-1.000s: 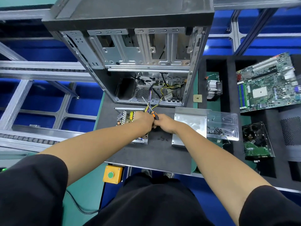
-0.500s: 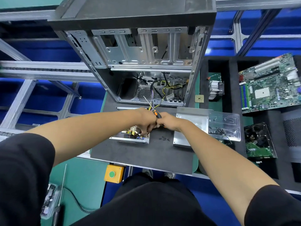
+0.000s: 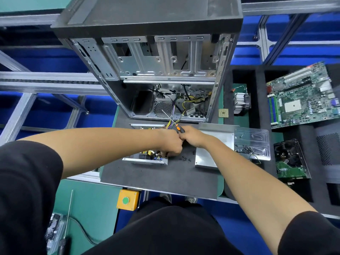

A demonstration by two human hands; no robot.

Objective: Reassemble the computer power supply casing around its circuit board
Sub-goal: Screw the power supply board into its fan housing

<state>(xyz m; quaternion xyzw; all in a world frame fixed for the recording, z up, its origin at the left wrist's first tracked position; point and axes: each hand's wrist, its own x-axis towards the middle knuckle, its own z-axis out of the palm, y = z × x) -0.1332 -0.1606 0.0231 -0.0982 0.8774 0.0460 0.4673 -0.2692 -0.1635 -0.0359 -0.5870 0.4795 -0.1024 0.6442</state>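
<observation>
Both hands have stayed close together; only the view has shifted a little. Right hand (image 3: 193, 138) grips the screwdriver (image 3: 179, 128); left hand (image 3: 170, 144) curls on the power supply (image 3: 147, 159), but its hold is hidden. Probably fitting the board. Loose screws (image 3: 184, 159) lie just below; the cover (image 3: 207, 157) waits beside, with bare tabletop (image 3: 156, 178) nearer.

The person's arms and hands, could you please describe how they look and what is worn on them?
Both arms are bare from the upper arm down, each topped by a short, loose black sleeve: left sleeve, right sleeve. The left hand and right hand wear no gloves; no watch, ring or wristband is visible.
</observation>
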